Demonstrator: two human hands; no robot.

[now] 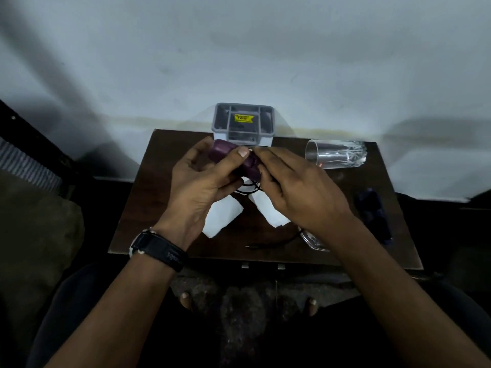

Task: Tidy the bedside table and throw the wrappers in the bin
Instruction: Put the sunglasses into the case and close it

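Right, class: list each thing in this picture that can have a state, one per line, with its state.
Glass: lying on its side, empty.
Organiser: upright at the table's back edge.
Purple object: held in both hands above the table.
Papers: flat on the table.
Left hand: gripping.
Right hand: pinching.

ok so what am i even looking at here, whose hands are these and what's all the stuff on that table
This is one picture from a camera worn on a person's head, looking down at their own hands. The left hand, with a watch on its wrist, and the right hand together hold a small purple object above a dark wooden bedside table. On the table: a grey organiser box at the back, a clear glass lying on its side, white papers, a thin black cable and a dark blurry item on the right.
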